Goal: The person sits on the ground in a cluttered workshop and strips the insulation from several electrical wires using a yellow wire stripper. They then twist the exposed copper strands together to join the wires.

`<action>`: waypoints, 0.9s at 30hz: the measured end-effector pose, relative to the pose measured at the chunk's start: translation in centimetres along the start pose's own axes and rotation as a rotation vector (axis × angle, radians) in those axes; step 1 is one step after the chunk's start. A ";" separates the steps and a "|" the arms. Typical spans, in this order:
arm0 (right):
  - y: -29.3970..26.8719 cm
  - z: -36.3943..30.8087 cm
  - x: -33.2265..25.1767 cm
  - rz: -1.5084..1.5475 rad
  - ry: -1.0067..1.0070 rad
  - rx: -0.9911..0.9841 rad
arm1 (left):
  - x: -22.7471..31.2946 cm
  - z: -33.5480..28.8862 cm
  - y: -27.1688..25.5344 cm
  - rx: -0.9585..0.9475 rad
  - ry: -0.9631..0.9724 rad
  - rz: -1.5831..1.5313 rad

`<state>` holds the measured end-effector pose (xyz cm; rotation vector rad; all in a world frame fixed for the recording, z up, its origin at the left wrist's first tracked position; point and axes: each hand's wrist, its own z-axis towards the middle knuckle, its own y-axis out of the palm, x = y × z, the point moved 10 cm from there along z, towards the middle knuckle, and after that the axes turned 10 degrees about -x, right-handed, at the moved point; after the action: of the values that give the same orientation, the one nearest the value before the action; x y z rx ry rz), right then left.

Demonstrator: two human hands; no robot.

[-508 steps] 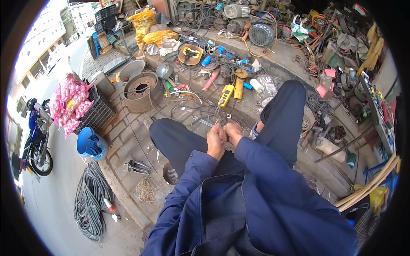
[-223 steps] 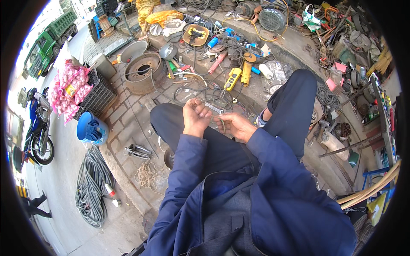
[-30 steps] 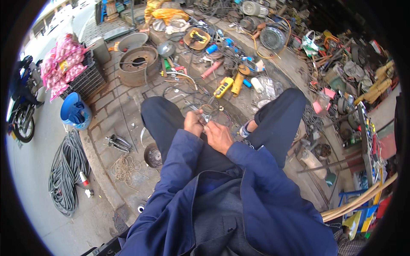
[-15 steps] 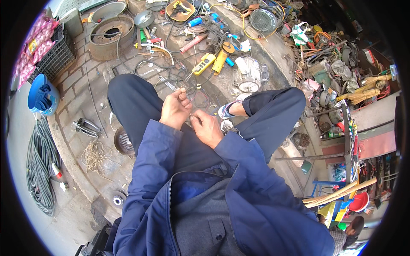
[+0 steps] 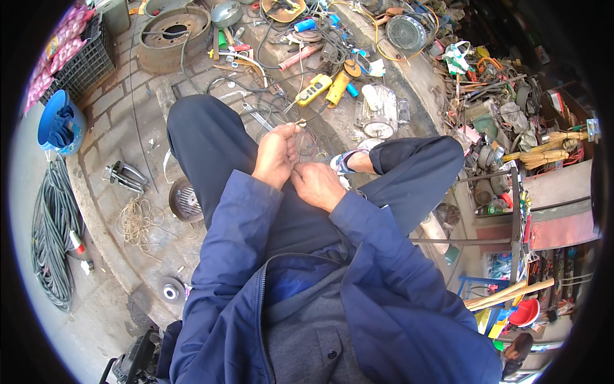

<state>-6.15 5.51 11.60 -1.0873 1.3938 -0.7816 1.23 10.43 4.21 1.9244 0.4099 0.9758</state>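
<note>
My left hand is closed above my lap, its fingers curled in. A small brassy or brown piece shows at its thumb and forefinger tips, too small to name. My right hand is also closed, pinching just below the left fingers; what it grips is hidden. Thin wires lie on the ground just beyond the hands. Farther off are a yellow pendant control box, a yellow angle grinder and a pair of long wrenches.
A rusty wheel rim stands far left. On the left are a blue bucket, a coiled black cable, a gear puller and tangled string. A scrap heap fills the right. Another person's head shows lower right.
The view has shifted a little. My left hand has turned and the small piece now shows at its fingertips. Both hands remain close together, with the right fingers tucked under the left.
</note>
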 end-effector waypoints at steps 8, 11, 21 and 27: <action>-1.6 -1.6 -1.6 -0.073 -0.103 0.115 | 1.1 2.2 -4.0 0.487 0.204 0.561; -1.7 -2.6 -1.5 -0.056 -0.161 0.168 | 0.9 2.2 -4.5 0.558 0.304 0.654; -2.5 -5.7 -0.8 0.080 -0.162 0.268 | -1.0 3.7 -8.3 0.658 0.300 0.533; -4.8 -9.7 -0.9 0.221 -0.137 0.342 | -0.3 5.1 -10.0 0.635 0.259 0.188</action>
<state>-14.90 3.43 17.64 -0.6947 1.1882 -0.7366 5.96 12.57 -5.81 2.4394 0.7708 1.3395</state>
